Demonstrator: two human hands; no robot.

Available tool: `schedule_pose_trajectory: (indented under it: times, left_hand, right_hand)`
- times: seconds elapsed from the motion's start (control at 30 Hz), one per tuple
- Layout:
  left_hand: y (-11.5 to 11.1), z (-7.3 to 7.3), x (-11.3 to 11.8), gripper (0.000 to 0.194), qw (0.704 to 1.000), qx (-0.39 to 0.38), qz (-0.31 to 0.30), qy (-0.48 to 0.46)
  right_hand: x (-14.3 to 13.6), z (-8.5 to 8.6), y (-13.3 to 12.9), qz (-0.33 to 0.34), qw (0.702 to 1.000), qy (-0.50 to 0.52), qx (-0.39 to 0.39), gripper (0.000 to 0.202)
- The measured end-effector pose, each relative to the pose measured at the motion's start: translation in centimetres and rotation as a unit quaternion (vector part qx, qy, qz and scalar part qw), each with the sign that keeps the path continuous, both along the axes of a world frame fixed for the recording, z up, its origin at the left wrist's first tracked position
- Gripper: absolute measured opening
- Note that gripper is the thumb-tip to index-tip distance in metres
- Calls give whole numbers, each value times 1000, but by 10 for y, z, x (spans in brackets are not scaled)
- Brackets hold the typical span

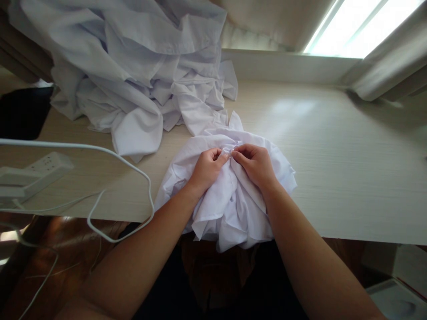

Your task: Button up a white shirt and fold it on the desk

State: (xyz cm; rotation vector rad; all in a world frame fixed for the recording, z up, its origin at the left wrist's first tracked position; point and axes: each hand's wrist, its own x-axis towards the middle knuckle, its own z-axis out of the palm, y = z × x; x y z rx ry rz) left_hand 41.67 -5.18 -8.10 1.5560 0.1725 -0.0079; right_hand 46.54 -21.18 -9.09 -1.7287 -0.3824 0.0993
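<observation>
A bunched white cloth garment point(230, 191) lies at the table's front edge, its lower folds hanging over the side. My left hand point(210, 166) pinches its fabric near the middle of the upper part. Right beside it, my right hand point(251, 162) pinches the same gathered spot, the fingertips of both hands almost meeting. Any small item between the fingertips, such as a button, is too small to make out. Creases run down from the pinched place toward me.
A large heap of white cloth point(140, 66) covers the back left of the pale table point(350, 178). At the left are a white power strip point(46, 169), a looping white cable point(100, 149) and a dark flat object point(25, 111). Curtains point(390, 62) hang by the bright window point(360, 26).
</observation>
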Motion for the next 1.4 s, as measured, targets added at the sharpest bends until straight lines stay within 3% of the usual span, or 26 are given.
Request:
schedule_pose_trajectory:
  times: [0.2,0.57,0.9,1.4]
  left_hand:
    - [0,1,0,33,1000,-2,8,1]
    - [2,2,1,36,988,-143,-4,56]
    - [4,-1,0,33,999,-26,11,22]
    - [0,2,4,38,998,-45,1,51]
  right_hand:
    - [-2,4,4,-14,1000,-4,24,21]
    - [-2,6,2,48,997,23,51,18]
    - [-2,3,4,41,999,20,16,19]
    - [-1,7,0,33,999,-2,10,19]
